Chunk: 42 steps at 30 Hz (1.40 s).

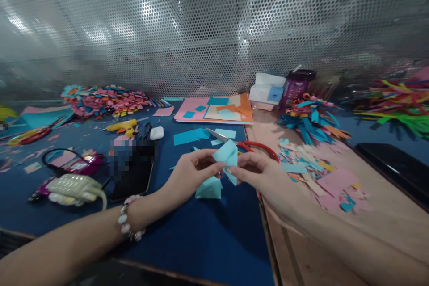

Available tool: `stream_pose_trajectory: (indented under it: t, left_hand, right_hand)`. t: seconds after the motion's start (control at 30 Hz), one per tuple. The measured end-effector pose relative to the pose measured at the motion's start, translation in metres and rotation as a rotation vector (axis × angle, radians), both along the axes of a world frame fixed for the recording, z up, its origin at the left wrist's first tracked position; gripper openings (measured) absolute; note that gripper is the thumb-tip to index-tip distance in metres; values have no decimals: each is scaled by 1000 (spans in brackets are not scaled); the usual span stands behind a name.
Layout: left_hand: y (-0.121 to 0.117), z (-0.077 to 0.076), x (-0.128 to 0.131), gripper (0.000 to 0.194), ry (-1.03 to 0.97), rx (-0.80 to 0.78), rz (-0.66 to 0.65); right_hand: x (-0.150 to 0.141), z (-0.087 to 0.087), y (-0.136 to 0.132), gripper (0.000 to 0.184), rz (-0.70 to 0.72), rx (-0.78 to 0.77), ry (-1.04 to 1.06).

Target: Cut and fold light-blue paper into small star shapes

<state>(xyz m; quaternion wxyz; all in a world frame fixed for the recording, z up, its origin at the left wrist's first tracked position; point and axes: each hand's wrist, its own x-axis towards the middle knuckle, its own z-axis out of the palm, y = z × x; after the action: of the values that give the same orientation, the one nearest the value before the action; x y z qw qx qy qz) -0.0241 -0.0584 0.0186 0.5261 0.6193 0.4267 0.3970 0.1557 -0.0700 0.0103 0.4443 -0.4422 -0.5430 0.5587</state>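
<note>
Paper [227,155], pale blue, creased, sits over blue table [234,241], pinched by left hand [191,170] and right hand [260,172], probably to steady its crease; scissors [246,146] lie just beyond (handy, presumably), stacked sheets [196,103] farther back, likely out of the way

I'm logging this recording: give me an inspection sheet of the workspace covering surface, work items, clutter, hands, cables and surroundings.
Surface: blue table, with a tan surface adjoining at right.
Job's things: light-blue paper, creased, held off the table; scissors lie beyond the hands, partly hidden.
Clutter: scraps on the tan surface; glue gun and white case on the blue table, left of the hands.
Hands: left hand and right hand both pinch the paper; bracelet on the left wrist.
Cables: black cord loops at far left; its full run is unclear.
Surroundings: perforated metal panel behind; tissue pack and purple cup stand before it.
</note>
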Motion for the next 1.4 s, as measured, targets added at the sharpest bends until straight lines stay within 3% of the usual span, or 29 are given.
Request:
stream_pose_trajectory:
  t: [0.33, 0.77, 1.23, 1.4]
  left_hand:
    - [1, -5, -1, 45, -60, -61, 3]
    - [2, -6, -1, 30, -59, -137, 22]
    - [2, -7, -1, 33, -93, -184, 26]
    - [2, -6, -3, 31, -108, -184, 36]
  right_hand:
    - [-3, -2, 0, 29, -45, 51, -43]
    - [-5, 3, -2, 24, -84, 37, -154]
    - [-7, 0, -2, 26, -127, 95, -182]
    - [-5, 1, -4, 22, -80, 55, -138]
